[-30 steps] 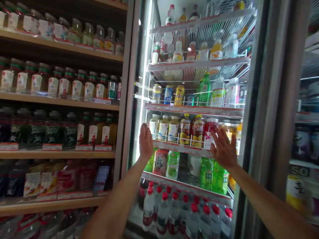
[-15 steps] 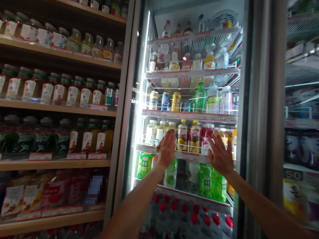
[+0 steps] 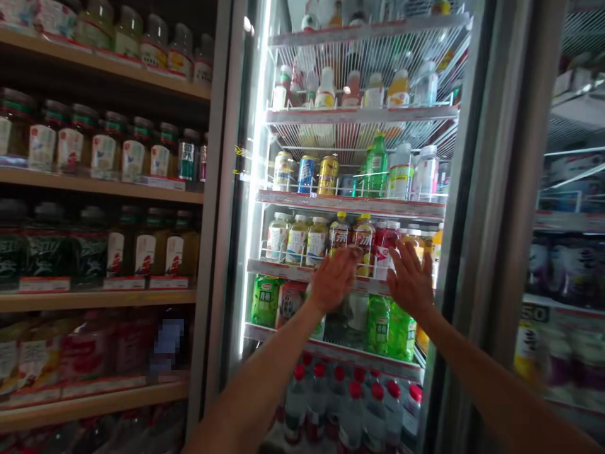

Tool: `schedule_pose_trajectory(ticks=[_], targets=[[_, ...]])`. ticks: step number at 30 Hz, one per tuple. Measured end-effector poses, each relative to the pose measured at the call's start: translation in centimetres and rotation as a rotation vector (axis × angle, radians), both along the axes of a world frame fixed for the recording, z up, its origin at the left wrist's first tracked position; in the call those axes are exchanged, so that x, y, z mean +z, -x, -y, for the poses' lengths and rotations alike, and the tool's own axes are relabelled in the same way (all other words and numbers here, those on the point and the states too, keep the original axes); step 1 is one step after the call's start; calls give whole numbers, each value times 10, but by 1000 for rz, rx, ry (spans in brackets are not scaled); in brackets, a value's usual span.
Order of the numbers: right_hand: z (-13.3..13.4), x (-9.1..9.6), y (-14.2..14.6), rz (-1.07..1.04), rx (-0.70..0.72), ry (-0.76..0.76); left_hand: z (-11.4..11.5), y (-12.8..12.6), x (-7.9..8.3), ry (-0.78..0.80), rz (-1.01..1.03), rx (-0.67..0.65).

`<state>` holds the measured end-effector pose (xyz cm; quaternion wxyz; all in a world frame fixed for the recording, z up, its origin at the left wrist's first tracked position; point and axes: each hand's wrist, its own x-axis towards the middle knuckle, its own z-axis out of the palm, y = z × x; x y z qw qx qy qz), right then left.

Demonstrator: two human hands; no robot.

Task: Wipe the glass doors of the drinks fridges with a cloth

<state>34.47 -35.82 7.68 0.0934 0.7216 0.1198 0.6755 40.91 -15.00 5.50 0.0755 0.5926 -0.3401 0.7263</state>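
Observation:
Both arms stretch toward a lit drinks fridge. My left hand (image 3: 332,277) is held palm forward with its fingers extended, in front of the shelf edge below the yellow-capped tea bottles (image 3: 363,238). It holds nothing. Fingers spread, my right hand (image 3: 412,279) is raised before the red-pink bottles (image 3: 385,243) and has nothing in it. Whether either hand touches the glass, I cannot tell. Green bottles (image 3: 378,325) stand on the shelf below the right hand, and a green carton-like pack (image 3: 265,301) is at that shelf's left end.
Cans (image 3: 328,175) and a green bottle (image 3: 377,165) fill a higher fridge shelf. Red-capped bottles (image 3: 352,413) stand at the bottom. Wooden shelves (image 3: 94,299) with jars and bottles line the left. A metal door frame (image 3: 501,208) and another fridge are on the right.
My left hand has moved right, closer to my right hand, which stays raised in nearly the same spot. The view has shifted, so the shelves appear higher and slightly further left.

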Motion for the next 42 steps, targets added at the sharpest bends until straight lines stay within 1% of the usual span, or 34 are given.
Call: schedule_pose_trajectory(ticks=[1,2,3,4,5,7,8,9,10,11,12,13,15,16,17,18,19,21,22,23,24,25,28,29,30,31,33,35,36,37,38,39,40,42], targets=[[1,0,0,3,3,2,4,3,-5,-99,12,18],[2,0,0,5,5,3,2,4,-10,-150,7,46],[3,0,0,5,6,6,-8,2,-13,-156,-11,84],[3,0,0,6,6,4,-24,-2,-16,-110,-45,128],[3,0,0,8,4,-1,-44,-7,-19,-9,-87,173],[0,-2,-1,8,-2,-20,-84,-19,-23,316,-194,217],[-4,-3,-2,9,-4,-37,-99,-23,-26,463,-225,219],[-8,-6,-3,12,-7,-65,-107,-25,-29,560,-241,216],[-12,-8,-5,16,-12,-102,-108,-26,-33,575,-241,201],[-17,-11,-6,25,-16,-141,-102,-24,-37,521,-232,182],[-21,-14,-7,37,-20,-177,-92,-21,-41,410,-216,163],[-25,-17,-8,47,-22,-203,-80,-18,-45,256,-199,138],[-27,-22,-8,50,-22,-217,-64,-14,-52,104,-203,122],[-27,-25,-8,42,-19,-206,-65,-13,-55,59,-224,118],[-26,-27,-8,29,-16,-192,-72,-15,-57,60,-258,121],[-25,-29,-7,14,-16,-180,-84,-17,-60,95,-297,129],[-24,-32,-7,2,-18,-175,-99,-20,-62,176,-336,142],[-25,-37,-7,-9,-32,-195,-127,-25,-67,448,-390,167],[-26,-39,-7,-13,-42,-216,-134,-26,-68,544,-402,168],[-28,-41,-8,-16,-51,-235,-135,-26,-69,586,-405,160],[-30,-42,-8,-18,-57,-251,-130,-25,-69,573,-400,148],[-31,-43,-9,-20,-58,-257,-119,-23,-69,515,-390,134],[-32,-44,-8,-15,-49,-243,-81,-18,-62,286,-350,101],[-31,-44,-8,-14,-50,-234,-75,-17,-60,232,-348,90],[-30,-44,-7,-14,-53,-224,-75,-18,-59,203,-358,79],[-28,-44,-7,-17,-57,-211,-82,-21,-58,212,-379,70],[-26,-46,-7,-19,-65,-186,-111,-28,-62,340,-427,63],[-25,-47,-8,-10,-69,-171,-148,-35,-69,663,-433,79],[-25,-48,-8,-3,-69,-171,-161,-37,-72,740,-421,87],[-26,-48,-9,4,-68,-175,-169,-38,-76,796,-413,93],[-27,-48,-9,9,-66,-180,-170,-37,-79,818,-405,97],[-28,-48,-10,9,-61,-182,-164,-35,-82,803,-401,98],[-28,-48,-9,4,-54,-184,-151,-31,-84,772,-401,97],[-28,-47,-8,-11,-39,-191,-115,-23,-88,622,-392,80]])
